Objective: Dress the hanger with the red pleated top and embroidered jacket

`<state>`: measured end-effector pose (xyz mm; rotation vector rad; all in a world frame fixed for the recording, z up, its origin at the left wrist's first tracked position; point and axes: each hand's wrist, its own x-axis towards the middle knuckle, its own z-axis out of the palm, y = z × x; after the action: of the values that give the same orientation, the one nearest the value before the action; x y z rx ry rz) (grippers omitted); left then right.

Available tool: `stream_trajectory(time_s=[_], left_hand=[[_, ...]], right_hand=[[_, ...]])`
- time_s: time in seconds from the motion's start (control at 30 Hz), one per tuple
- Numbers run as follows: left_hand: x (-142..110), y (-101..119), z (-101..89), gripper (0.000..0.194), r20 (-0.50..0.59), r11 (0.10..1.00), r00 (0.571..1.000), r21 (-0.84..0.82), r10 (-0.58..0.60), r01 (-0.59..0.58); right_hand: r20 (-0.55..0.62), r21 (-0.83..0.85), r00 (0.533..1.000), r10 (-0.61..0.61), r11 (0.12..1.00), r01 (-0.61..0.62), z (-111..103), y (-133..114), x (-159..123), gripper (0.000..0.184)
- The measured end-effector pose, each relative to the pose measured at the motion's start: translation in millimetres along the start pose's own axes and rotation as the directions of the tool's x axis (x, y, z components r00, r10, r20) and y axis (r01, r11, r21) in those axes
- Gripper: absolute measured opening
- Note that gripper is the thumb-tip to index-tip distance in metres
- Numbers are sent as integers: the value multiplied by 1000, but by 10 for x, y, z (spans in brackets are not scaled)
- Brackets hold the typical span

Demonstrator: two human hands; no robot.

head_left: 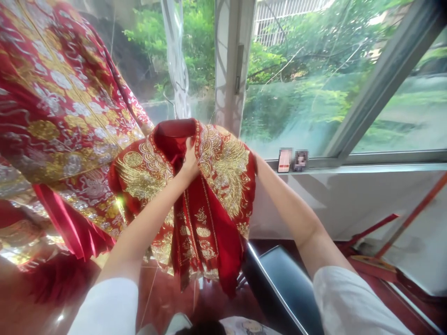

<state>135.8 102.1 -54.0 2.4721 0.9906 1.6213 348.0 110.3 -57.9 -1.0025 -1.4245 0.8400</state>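
Observation:
A red jacket with heavy gold embroidery (216,186) hangs in front of me, its red collar at the top. My left hand (190,163) is closed in a pinch on the front edge just under the collar. My right forearm reaches behind the jacket's right shoulder; that hand is hidden by the cloth. A larger red and gold embroidered garment (59,107) hangs at the left, touching the jacket's left sleeve.
A window with a grey frame (384,79) fills the background, greenery outside. Two small objects (292,160) sit on the sill. A dark padded stool (286,288) stands below the jacket. Red metal bars (401,223) lean at the right on the red floor.

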Motion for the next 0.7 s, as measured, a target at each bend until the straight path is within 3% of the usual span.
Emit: stream_trajectory(time_s=[0.1, 0.2, 0.23, 0.27, 0.33, 0.4, 0.47, 0.53, 0.6, 0.67, 0.7], left_hand=[[4, -123, 76, 38, -71, 988, 993, -131, -94, 84], [-34, -174, 118, 38, -77, 968, 987, -217, -142, 123], [-54, -182, 125, 41, -77, 954, 984, -266, -162, 136], [-75, -188, 129, 45, -78, 939, 981, -313, -176, 143], [-113, -198, 126, 55, -75, 919, 983, -372, -169, 130], [-138, -207, 111, 65, -69, 929, 990, -360, -121, 89], [-152, -211, 95, 71, -57, 946, 995, -318, -87, 65], [-155, -202, 89, 71, -38, 969, 997, -239, -71, 60], [-142, -171, 105, 64, -25, 988, 998, -143, -64, 60], [-103, -116, 141, 58, -19, 999, 999, -22, -36, 35], [-73, -81, 163, 57, -14, 999, 1000, 34, -15, 15]], right_hand=[[-171, -186, 982, -75, 982, 43, -120, -209, 31, 55], [-371, -521, 862, -346, 846, 116, -251, -414, 10, 53], [-383, -581, 826, -413, 803, 132, -298, -458, -8, 51], [-371, -582, 824, -428, 799, 153, -347, -484, -28, 50], [-259, -411, 918, -301, 894, 178, -445, -477, -70, 49], [-27, -224, 997, -65, 973, 57, -515, -405, -117, 49], [163, -185, 977, 139, 977, -108, -538, -319, -167, 47], [159, -288, 961, 227, 942, -174, -532, -291, -209, 45], [12, -470, 989, 146, 874, -124, -544, -378, -223, 46], [-134, -664, 989, -59, 746, -46, -603, -588, -206, 50], [-181, -729, 966, -185, 684, -6, -646, -725, -193, 51]])
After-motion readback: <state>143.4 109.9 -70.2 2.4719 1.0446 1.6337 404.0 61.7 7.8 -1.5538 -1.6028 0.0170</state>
